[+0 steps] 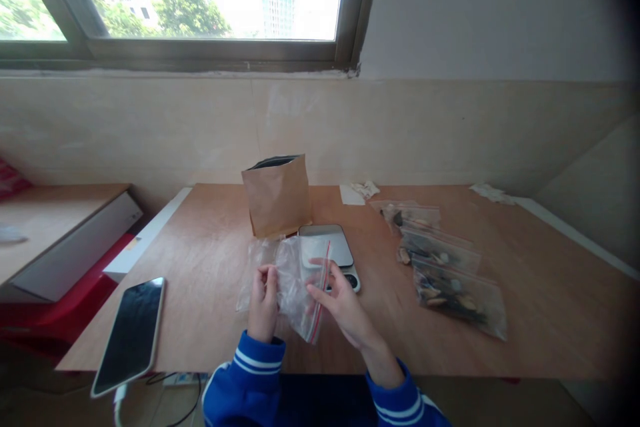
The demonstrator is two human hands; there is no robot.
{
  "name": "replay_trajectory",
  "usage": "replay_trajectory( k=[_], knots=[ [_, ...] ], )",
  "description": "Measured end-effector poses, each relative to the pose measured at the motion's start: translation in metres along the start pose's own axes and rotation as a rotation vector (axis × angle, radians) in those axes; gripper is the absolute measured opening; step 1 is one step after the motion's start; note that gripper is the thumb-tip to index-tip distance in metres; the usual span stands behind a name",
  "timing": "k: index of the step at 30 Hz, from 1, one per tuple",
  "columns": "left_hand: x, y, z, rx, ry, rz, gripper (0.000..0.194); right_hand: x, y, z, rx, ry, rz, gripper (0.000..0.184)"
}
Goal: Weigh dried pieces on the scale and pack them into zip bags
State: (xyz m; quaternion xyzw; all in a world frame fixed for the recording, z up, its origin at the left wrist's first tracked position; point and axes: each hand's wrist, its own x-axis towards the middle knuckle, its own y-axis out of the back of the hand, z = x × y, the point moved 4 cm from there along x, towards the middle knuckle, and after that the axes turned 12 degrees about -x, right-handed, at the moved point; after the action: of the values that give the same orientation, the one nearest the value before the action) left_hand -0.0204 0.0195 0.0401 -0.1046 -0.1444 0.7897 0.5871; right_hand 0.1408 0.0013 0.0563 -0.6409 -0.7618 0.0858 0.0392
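Nearest the wearer, two hands in blue cuffs with white stripes are raised over the near part of the wooden surface (380, 347). The left hand (263, 300) pinches the side of a clear zip bag (295, 280) between thumb and index finger. The right hand (347, 307) is at the bag's red-striped edge, thumb and index finger spread apart; the index finger shows through the plastic. The bag is held in front of the scale, partly covering it in view, and no contents are visible in it.

At the near left, a dark-screened phone (133, 330) with a white cable (120, 397) at its lower end reaches past the surface's edge in view. Just beyond the left hand lies more clear plastic (249, 283); its full outline cannot be made out.

To the right, three filled zip bags (460, 297) lie overlapping in a line running away from the wearer, holding dark and tan pieces too small to identify.

Beyond the hands, the scale (333, 243) lies flat, its light plate partly visible. A brown paper bag (280, 203) stands upright just behind and left of it, top open.

At the far edge are a white sheet (351, 195) beside crumpled tissue (369, 189), and further crumpled tissue to the right. Behind is a tiled wall (425, 133), with a metal-framed window (215, 53) above.
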Motion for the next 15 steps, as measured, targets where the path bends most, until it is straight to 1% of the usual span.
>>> replay_trajectory(
  k=[3, 6, 8, 10, 12, 15],
  knots=[
    [0.002, 0.006, 0.009, 0.183, -0.153, 0.019, 0.035, 0.003, 0.003, 0.0, -0.037, 0.022, 0.026, 0.041],
    [0.006, 0.01, 0.019, 0.295, -0.213, -0.011, 0.032, 0.006, 0.005, 0.0, -0.086, 0.033, -0.015, 0.04],
    [0.011, 0.017, 0.027, 0.349, -0.25, -0.007, 0.03, 0.006, 0.017, -0.002, -0.161, 0.074, 0.002, 0.039],
    [0.017, 0.03, 0.035, 0.404, -0.303, 0.046, 0.029, 0.004, 0.047, -0.005, -0.311, 0.124, 0.109, 0.036],
    [0.023, 0.044, 0.04, 0.471, -0.311, 0.114, 0.029, -0.003, 0.091, -0.009, -0.544, 0.159, 0.328, 0.035],
    [0.03, 0.06, 0.036, 0.641, -0.173, 0.143, 0.03, -0.019, 0.157, -0.012, -0.91, 0.174, 0.649, 0.033]
  ],
)
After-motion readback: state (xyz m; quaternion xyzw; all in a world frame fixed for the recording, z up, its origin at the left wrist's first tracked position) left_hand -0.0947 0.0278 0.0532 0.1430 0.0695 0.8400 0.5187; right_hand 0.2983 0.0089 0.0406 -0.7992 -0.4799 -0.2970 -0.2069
